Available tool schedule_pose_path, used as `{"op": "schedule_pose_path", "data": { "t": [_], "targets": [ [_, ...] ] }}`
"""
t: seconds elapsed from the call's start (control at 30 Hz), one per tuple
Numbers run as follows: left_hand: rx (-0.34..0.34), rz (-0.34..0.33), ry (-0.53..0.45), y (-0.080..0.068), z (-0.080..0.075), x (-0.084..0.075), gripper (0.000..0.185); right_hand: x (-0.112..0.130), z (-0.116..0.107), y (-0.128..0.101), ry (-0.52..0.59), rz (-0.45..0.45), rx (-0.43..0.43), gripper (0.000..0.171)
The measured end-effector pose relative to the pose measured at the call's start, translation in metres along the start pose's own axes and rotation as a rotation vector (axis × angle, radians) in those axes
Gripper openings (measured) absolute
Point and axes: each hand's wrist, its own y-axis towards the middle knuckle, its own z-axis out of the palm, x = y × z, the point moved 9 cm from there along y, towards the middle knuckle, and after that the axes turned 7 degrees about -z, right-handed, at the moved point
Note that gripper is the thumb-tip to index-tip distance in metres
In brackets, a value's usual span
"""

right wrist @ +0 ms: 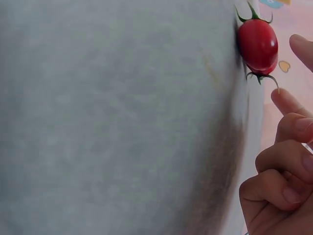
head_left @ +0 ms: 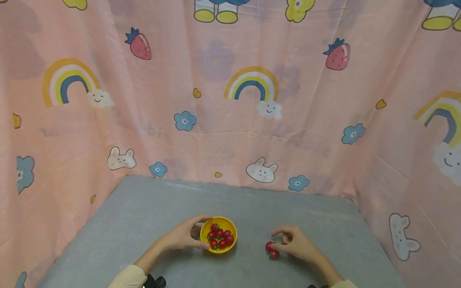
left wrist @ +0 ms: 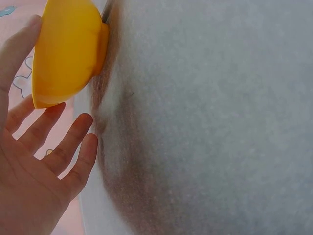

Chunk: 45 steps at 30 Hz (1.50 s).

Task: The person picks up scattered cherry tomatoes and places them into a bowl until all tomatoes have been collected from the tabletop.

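Observation:
A yellow bowl (head_left: 219, 251) holding several red cherry tomatoes (head_left: 219, 233) stands on the grey table. My left hand (head_left: 183, 235) holds it from the left, thumb at the near side of the rim and index finger at the far side. The left wrist view shows the bowl (left wrist: 68, 54) from the side, with the lower fingers spread beneath its edge. To the right lie two more cherry tomatoes (head_left: 274, 255) with green stems. My right hand (head_left: 297, 245) hovers at them, thumb and index finger apart around a tomato (right wrist: 257, 44), the other fingers curled.
The grey tabletop (head_left: 173, 204) runs back to a pink curtain (head_left: 216, 148) printed with rainbows, rabbits and flowers, which also hangs along the left and right sides.

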Motion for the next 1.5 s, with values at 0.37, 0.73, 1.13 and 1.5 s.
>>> {"op": "schedule_pose_path", "data": {
  "t": [0.37,0.73,1.13,1.5],
  "targets": [
    [0.009,0.006,-0.017,0.001,0.000,0.000,0.075,0.001,0.008,-0.005,-0.074,0.055,-0.056,0.041],
    [0.009,0.007,-0.013,0.002,0.000,-0.001,0.076,-0.001,0.013,-0.001,-0.118,0.092,-0.068,0.026],
    [0.014,-0.006,-0.014,0.001,0.000,-0.002,0.075,0.003,0.013,0.001,-0.092,0.080,-0.070,0.037],
    [0.017,0.003,-0.009,0.001,0.002,-0.002,0.075,-0.001,0.015,0.003,-0.180,0.093,-0.024,0.041]
  ]
}}
